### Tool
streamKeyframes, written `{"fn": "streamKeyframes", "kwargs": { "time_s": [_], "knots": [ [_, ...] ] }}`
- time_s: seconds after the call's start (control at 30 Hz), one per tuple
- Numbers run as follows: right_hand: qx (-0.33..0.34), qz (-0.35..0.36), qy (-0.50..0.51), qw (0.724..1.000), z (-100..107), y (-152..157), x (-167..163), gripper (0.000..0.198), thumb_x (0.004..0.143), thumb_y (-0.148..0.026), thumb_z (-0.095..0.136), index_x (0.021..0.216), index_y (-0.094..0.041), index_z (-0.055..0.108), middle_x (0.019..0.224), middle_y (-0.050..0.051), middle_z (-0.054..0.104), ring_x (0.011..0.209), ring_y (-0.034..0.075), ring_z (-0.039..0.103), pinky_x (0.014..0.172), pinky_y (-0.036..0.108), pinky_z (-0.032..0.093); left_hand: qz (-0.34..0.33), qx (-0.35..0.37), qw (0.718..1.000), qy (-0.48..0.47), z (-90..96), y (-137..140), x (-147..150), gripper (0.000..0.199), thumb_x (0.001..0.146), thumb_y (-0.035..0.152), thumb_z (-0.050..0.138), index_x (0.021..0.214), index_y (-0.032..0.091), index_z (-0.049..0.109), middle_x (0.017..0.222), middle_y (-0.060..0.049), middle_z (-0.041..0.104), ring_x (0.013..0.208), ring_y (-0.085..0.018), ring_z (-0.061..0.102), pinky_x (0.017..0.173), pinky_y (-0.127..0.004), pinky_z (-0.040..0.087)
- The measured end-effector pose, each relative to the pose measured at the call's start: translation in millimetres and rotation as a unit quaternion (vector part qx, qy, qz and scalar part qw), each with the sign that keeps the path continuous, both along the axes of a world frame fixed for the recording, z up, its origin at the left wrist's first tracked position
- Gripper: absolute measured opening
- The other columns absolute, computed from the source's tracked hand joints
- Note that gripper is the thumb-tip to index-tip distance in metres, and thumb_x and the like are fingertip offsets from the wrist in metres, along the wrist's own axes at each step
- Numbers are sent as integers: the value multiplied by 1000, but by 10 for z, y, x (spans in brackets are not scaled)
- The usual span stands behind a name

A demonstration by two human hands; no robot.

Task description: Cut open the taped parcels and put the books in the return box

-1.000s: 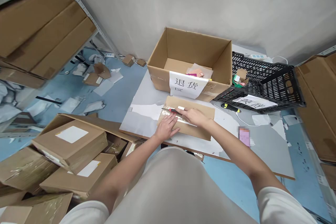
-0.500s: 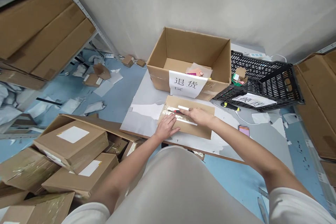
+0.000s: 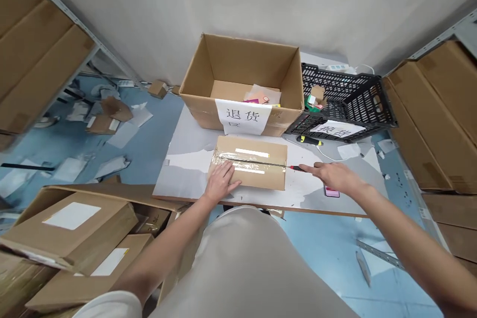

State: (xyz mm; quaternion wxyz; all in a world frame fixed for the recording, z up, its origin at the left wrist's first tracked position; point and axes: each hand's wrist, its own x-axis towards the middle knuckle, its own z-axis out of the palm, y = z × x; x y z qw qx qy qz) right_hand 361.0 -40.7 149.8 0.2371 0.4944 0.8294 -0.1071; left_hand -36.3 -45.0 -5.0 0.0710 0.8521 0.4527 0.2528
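Cardboard box (image 3: pixel 257 151) with glossy tape lies flat on the table (image 3: pixel 179 179), close to the near edge, a dark line running along its taped middle. The left hand (image 3: pixel 219 181) rests on its left part, fingers laid flat, thumb held apart. The right hand's (image 3: pixel 331 175) fingers pinch a red-and-black cutter (image 3: pixel 297 168) at the box's right end; whether its blade touches the cardboard, I cannot tell. A phone (image 3: pixel 331 192) lies by that hand, partly hidden by it. A large open carton (image 3: pixel 246 67), with a paper sheet (image 3: pixel 244 116) on its front, stands just behind the box and blocks the far side. A black crate (image 3: pixel 385 114) stands beside the carton, a black-and-yellow tool (image 3: pixel 309 140) before it. Left of the table, an open bin (image 3: pixel 108 190) holds stacked parcels (image 3: pixel 104 223).
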Motion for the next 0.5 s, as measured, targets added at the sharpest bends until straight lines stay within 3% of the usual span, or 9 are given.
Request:
{"fn": "streamKeyframes", "kwargs": {
  "time_s": [0.1,0.17,0.23,0.3,0.37,0.43,0.5],
  "knots": [
    [27,-86,117,989,-101,-230,227,55,85,-17,38,137,-36,41,91,5,66,70,17,62,58,25,42,-1,-11,1000,-1,47,2,4,48,82,44,55,120,14,54,122,-17,58,123,-30,47,101,-47,40],
    [22,-190,229,954,-279,-404,297,47,89,-30,38,136,-30,44,91,5,67,69,17,61,60,27,46,2,-20,1000,4,94,-3,6,50,82,46,55,120,14,53,123,-17,57,123,-30,46,101,-46,40],
    [-3,-322,345,881,-530,-567,259,52,89,-42,39,138,-24,41,84,5,66,56,14,57,54,27,48,7,-33,999,19,154,-8,6,55,81,51,54,122,15,52,125,-17,55,123,-30,46,100,-45,39],
    [-30,-439,447,779,-788,-688,126,63,86,-50,43,141,-20,35,80,4,64,45,11,49,43,26,45,10,-49,998,43,224,-3,3,65,76,59,55,125,17,49,129,-17,52,123,-32,45,100,-46,37],
    [-60,-498,518,692,-984,-757,-39,73,81,-55,50,142,-19,32,80,4,62,42,9,46,38,25,41,13,-61,995,73,301,24,-2,83,66,69,57,130,17,45,134,-19,46,126,-35,40,102,-48,33],
    [-86,-520,561,638,-1087,-787,-170,78,77,-57,55,141,-21,32,81,3,60,41,8,46,36,24,39,23,-73,991,106,377,74,-8,103,54,77,59,134,15,40,140,-21,38,130,-39,32,104,-53,25],
    [-99,-528,585,607,-1113,-803,-238,78,75,-57,58,140,-23,34,81,2,59,42,7,46,35,22,38,42,-90,985,141,440,136,-14,117,44,80,61,138,14,36,145,-23,30,133,-44,22,104,-60,18]
  ]
}}
